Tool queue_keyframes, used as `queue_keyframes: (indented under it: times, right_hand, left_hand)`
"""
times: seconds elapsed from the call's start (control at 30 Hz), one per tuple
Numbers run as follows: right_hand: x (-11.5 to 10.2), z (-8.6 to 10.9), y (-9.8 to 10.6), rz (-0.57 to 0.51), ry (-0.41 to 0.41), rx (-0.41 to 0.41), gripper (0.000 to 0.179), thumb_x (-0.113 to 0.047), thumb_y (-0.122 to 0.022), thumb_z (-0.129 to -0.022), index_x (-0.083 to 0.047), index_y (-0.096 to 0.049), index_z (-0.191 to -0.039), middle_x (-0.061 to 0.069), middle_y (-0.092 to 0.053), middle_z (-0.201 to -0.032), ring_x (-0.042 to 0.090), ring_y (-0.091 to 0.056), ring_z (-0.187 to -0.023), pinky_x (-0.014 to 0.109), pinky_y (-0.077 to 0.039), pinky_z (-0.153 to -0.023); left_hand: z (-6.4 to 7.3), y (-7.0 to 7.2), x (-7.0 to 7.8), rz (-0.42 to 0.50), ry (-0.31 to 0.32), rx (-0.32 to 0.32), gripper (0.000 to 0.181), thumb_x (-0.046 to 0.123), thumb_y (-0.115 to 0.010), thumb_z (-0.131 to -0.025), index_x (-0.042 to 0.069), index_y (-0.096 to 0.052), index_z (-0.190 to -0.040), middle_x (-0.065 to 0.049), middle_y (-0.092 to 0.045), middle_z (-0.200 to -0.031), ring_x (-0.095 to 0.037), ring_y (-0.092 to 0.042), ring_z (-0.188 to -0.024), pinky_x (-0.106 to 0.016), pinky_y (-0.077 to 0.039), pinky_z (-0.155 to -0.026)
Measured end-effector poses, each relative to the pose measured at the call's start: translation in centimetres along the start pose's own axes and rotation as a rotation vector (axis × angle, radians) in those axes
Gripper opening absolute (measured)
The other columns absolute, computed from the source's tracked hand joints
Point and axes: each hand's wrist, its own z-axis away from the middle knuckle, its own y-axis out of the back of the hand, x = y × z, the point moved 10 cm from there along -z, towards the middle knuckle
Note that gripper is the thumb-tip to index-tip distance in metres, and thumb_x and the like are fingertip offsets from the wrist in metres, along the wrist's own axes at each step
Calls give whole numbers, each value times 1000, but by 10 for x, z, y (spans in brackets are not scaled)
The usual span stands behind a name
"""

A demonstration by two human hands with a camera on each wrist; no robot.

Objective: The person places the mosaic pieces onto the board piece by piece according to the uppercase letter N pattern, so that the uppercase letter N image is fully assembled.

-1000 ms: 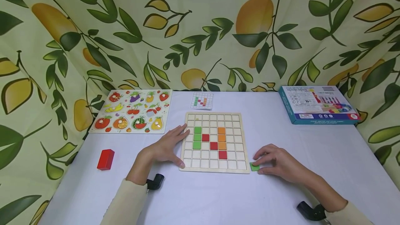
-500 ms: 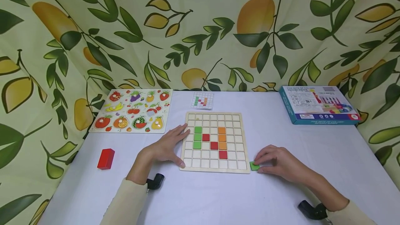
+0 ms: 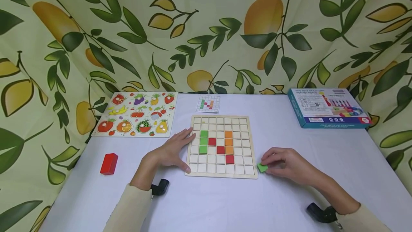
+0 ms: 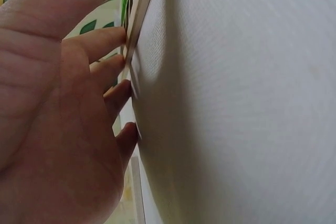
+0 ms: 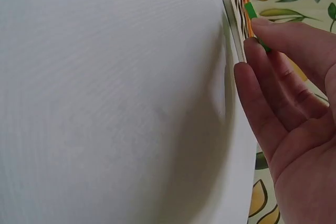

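A wooden grid board point(image 3: 239, 172) lies flat in the middle of the table in the head view. On it stand a column of green tiles point(image 3: 203, 141), a column of orange tiles point(image 3: 229, 142) and a diagonal of red tiles point(image 3: 220, 150). My left hand point(image 3: 170, 150) rests spread along the board's left edge, thumb at the near corner and fingertips at the side. Just off the board's lower right corner, my right hand point(image 3: 288, 164) pinches a green tile point(image 3: 262, 168) between thumb and fingers. The right wrist view shows that pinch, with the tile partly hidden.
Behind the board lies a small card point(image 3: 207, 103) printed with a coloured grid. A fruit puzzle board point(image 3: 138, 114) is at the back left, a red block point(image 3: 109, 164) nearer on the left. A blue-edged box point(image 3: 328, 107) sits at the back right, before a patterned curtain point(image 3: 219, 60).
My right hand has raised and tilted the green tile slightly from the table beside the board. The left hand and the tiles on the board have stayed put.
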Motion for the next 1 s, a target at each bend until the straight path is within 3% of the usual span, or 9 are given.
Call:
queue_keyframes:
  times: [0.17, 0.4, 0.6, 1.0]
  right_hand:
    - [-1, -4, -3, -21, 12, -10, 22, -16, -84, -83, -28, -82, -102, -7, -75, -114, -1, -64, -107, 14, -58, -86]
    - [-10, -15, -10, -34, 50, -12, 21, -19, -84, -83, -27, -82, -102, -8, -77, -112, 5, -69, -108, 12, -56, -88]
    - [-18, -27, -17, -83, 67, -15, 23, -16, -85, -82, -25, -82, -103, -8, -76, -112, 3, -66, -107, 15, -59, -86]
    - [-41, -53, -36, -118, 174, -53, 20, -19, -85, -82, -20, -82, -101, -5, -77, -110, 9, -69, -106, 17, -59, -88]
  left_hand:
    - [-1, 0, 0, -10, -3, 5, 121, 39, -96, -63, 19, -29, -162, 1, -9, -175, -29, -5, -164, -59, -15, -131]
    - [-1, 0, -1, -3, 10, 7, 121, 39, -96, -63, 20, -30, -162, 2, -9, -175, -29, -6, -163, -60, -19, -129]
    - [-1, 0, -2, -5, 11, 8, 121, 40, -96, -63, 21, -30, -162, 2, -9, -175, -29, -6, -163, -60, -19, -130]
    - [0, 0, -1, 6, 1, 9, 121, 39, -96, -64, 20, -29, -162, 1, -9, -175, -29, -5, -163, -61, -18, -129]
